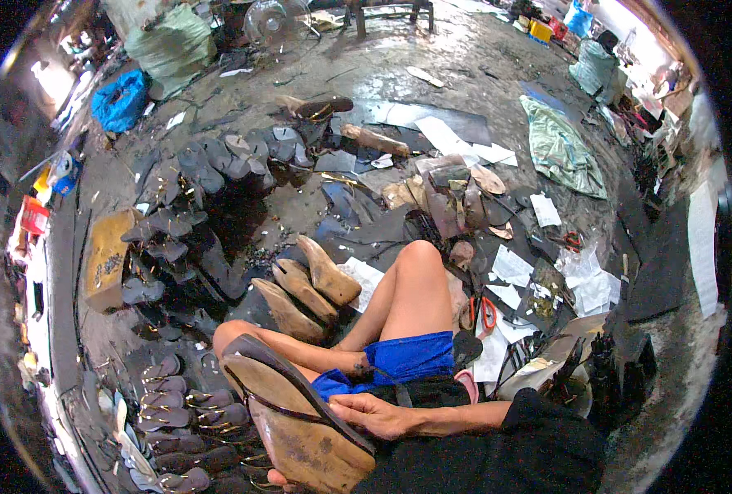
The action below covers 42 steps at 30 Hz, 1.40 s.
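Observation:
A wooden shoe last (288, 412) with a dark sandal (255, 352) fitted round it lies tilted across my lap, its narrow toe pointing up and left. A thin dark strap crosses the wood. My right hand (374, 414) comes from the right with closed fingers gripping the sandal's edge near the strap. Of my left hand (278, 480) only fingertips show at the lower edge, against the last's near left side; the rest is hidden beneath it. Beyond my bent leg, several bare wooden lasts (304, 288) lie together on the floor.
Rows of finished-looking dark sandals (168, 403) line the lower left. More dark sandals (168, 239) are heaped beside a worn wooden block (109, 259). Orange-handled scissors (483, 314) lie among paper scraps right of my knee. A pale green sack (559, 148) and a blue bag (120, 100) sit farther off.

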### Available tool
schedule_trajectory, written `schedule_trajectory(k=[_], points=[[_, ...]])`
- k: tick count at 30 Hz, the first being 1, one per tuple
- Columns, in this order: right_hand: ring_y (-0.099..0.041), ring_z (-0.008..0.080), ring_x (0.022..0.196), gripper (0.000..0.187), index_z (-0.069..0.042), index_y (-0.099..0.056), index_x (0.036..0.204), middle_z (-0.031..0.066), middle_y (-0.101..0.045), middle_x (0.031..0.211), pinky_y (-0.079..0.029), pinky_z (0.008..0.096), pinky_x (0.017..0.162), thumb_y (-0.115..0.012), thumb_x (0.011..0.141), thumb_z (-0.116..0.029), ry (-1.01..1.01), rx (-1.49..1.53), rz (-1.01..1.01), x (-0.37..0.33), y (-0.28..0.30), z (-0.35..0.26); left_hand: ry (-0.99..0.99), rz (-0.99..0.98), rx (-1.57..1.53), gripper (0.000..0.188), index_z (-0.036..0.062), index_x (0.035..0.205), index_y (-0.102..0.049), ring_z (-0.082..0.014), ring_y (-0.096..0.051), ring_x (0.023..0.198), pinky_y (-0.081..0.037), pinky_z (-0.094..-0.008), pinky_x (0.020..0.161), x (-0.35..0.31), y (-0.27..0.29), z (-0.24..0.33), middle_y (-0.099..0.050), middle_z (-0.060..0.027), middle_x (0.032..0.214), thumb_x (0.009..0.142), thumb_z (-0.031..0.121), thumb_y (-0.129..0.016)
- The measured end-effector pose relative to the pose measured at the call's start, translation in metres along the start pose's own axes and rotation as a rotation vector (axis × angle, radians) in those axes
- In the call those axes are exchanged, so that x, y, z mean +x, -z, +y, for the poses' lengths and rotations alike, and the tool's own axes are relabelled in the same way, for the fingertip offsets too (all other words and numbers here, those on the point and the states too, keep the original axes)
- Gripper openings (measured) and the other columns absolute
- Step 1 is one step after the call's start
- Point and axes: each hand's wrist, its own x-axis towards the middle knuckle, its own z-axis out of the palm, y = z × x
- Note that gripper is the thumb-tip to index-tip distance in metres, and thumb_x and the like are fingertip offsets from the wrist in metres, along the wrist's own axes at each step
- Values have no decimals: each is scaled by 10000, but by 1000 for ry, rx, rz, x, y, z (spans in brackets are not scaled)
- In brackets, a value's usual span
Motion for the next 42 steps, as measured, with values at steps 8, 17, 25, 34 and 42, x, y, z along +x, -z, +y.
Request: schedule_trajectory(k=[8,17,25,34,42], points=[[-493,30,881,346,-61,-610,1128,-74,-582,968,-445,247,779,-433,1086,-356,-58,-131,-206,-15,17,3,-67,12,16,1197,33,1516,-231,-289,-483,1287,-444,-444,1051,28,-18,15,-434,-138,1428,694,747,-729],[-518,109,1016,255,-76,-592,1139,-15,-575,1037,-449,296,928,-578,1017,-299,80,-316,-148,5,14,-2,-233,-4,-22,1295,33,1534,-176,-289,-468,1291,-435,-439,1055,43,-31,42,-409,-139,1437,638,744,-783],[-371,362,1427,1107,23,-249,1519,236,-373,1523,-324,409,1163,-903,664,-235,310,-1068,30,6,10,-46,-352,-15,77,1531,32,1566,36,-296,-360,1373,-350,-429,1125,52,-67,88,-241,-155,1528,526,647,-904],[-535,361,1258,1035,39,-308,1498,229,-506,1402,-425,444,1077,-668,665,-459,90,171,147,1,17,-47,-744,-174,1006,457,21,1173,-660,-363,-541,1150,-418,-442,984,35,-72,125,-623,-180,1182,915,398,-674],[-448,435,1359,1020,30,-161,1556,324,-222,1577,-419,558,1111,-649,770,-398,133,574,269,-36,7,-48,-129,-522,536,372,5,843,-595,-147,-503,578,-425,-346,551,27,-81,107,-541,-115,640,1026,329,-566]])
